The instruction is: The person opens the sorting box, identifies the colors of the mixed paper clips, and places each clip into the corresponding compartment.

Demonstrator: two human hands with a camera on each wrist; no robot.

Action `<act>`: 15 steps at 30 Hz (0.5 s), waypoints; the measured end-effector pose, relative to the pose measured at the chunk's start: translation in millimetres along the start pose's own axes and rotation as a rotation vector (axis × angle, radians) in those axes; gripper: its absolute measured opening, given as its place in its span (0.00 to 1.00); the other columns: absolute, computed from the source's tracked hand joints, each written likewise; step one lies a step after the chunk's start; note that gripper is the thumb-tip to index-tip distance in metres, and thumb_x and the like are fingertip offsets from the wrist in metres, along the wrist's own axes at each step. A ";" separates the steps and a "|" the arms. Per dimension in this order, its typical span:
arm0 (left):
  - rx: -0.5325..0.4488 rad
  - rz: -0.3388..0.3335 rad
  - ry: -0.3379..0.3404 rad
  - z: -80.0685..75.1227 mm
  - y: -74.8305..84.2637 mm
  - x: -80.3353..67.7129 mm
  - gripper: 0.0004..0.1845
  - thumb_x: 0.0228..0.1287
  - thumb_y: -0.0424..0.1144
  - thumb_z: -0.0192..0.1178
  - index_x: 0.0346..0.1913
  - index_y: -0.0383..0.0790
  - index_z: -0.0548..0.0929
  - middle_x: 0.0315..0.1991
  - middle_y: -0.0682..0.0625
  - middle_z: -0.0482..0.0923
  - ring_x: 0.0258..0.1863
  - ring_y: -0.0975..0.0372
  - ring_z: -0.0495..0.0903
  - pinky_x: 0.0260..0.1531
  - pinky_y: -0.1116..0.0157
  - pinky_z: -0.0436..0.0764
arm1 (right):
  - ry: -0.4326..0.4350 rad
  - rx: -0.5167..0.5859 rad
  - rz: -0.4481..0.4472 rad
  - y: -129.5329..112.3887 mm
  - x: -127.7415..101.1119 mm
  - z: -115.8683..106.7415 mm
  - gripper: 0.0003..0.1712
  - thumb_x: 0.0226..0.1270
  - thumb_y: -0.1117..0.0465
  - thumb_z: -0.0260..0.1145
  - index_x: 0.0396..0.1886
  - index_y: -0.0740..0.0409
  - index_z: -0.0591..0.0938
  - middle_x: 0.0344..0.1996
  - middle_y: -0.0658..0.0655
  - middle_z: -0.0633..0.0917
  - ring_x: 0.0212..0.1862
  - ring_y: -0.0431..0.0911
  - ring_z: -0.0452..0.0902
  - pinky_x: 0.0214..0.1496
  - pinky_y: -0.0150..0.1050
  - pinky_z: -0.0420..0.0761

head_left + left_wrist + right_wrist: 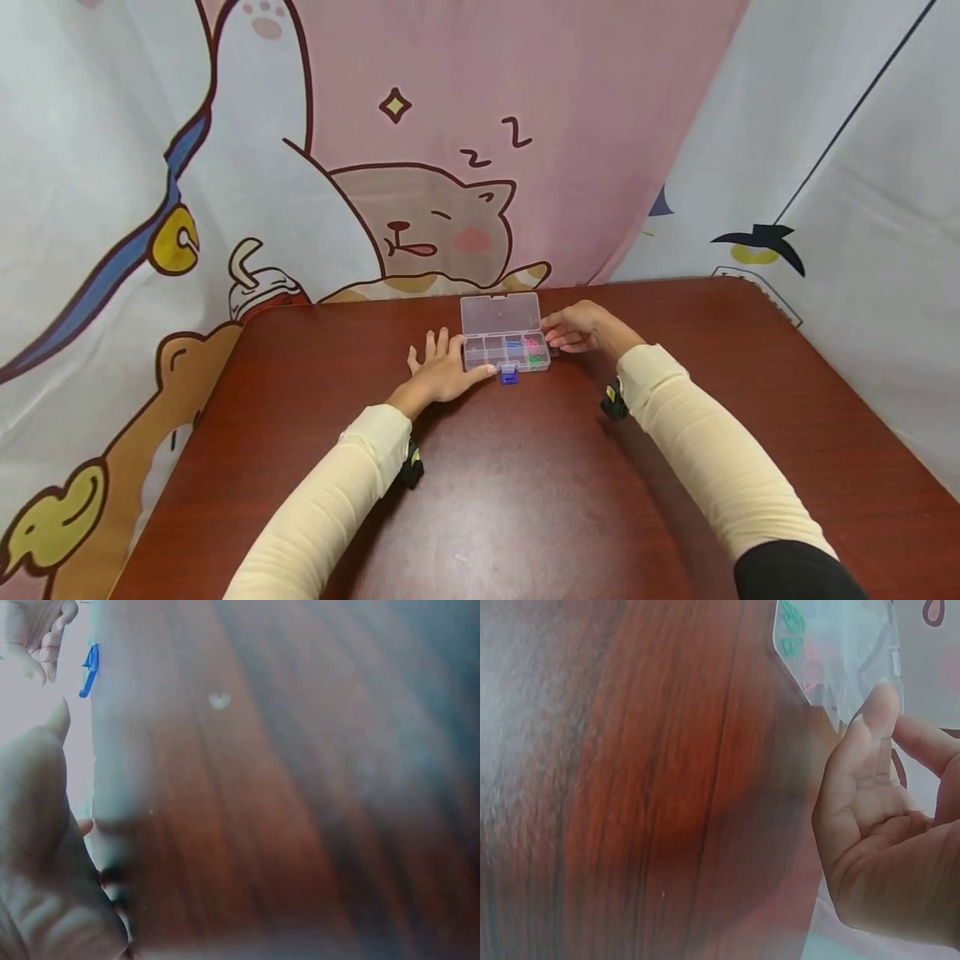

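Note:
A clear plastic compartment box (495, 365) stands on the table with its lid (500, 315) raised at the back. Small blue pieces (513, 346), pink pieces (531, 344) and green pieces (534, 360) lie in its right compartments; their kind is too small to tell. A blue latch (509, 377) hangs at the front. My left hand (441, 371) lies at the box's left end, fingers spread, thumb along the front edge. At the right end, my right hand (579, 327) touches the box near the hinge with its fingertips. The right wrist view shows these fingers only slightly bent.
The reddish-brown wooden table (510, 483) carries the box near its far edge. Behind it hangs a cloth (600, 125) printed with cartoon animals. Dark wrist devices sit at the left cuff (382, 429) and the right cuff (651, 372).

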State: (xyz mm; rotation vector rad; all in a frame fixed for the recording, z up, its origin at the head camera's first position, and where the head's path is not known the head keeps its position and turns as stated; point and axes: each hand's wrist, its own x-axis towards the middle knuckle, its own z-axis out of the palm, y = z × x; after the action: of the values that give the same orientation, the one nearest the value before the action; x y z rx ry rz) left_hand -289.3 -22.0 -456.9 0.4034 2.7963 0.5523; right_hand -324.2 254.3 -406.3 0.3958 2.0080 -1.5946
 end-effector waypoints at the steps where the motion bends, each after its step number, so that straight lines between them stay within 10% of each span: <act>1: -0.003 0.002 0.000 -0.7 -0.3 -0.7 0.51 0.58 0.77 0.45 0.75 0.48 0.51 0.79 0.40 0.34 0.77 0.45 0.29 0.66 0.35 0.31 | -0.004 0.003 -0.005 0.2 -0.1 -0.5 0.11 0.71 0.58 0.60 0.42 0.60 0.83 0.19 0.48 0.85 0.22 0.37 0.82 0.29 0.32 0.81; 15: -0.057 0.034 -0.017 -11.4 -6.2 -1.0 0.57 0.53 0.76 0.54 0.75 0.42 0.50 0.78 0.40 0.39 0.77 0.45 0.34 0.67 0.35 0.35 | 0.025 -0.012 -0.031 -2.2 1.6 -4.1 0.22 0.70 0.56 0.62 0.57 0.66 0.77 0.19 0.49 0.85 0.21 0.37 0.81 0.29 0.32 0.82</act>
State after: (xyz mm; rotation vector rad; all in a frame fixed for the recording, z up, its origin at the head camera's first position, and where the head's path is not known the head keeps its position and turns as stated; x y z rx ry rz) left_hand -293.3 -31.6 -449.0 0.4429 2.7549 0.6321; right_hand -327.7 257.5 -404.8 0.3839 2.0501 -1.6030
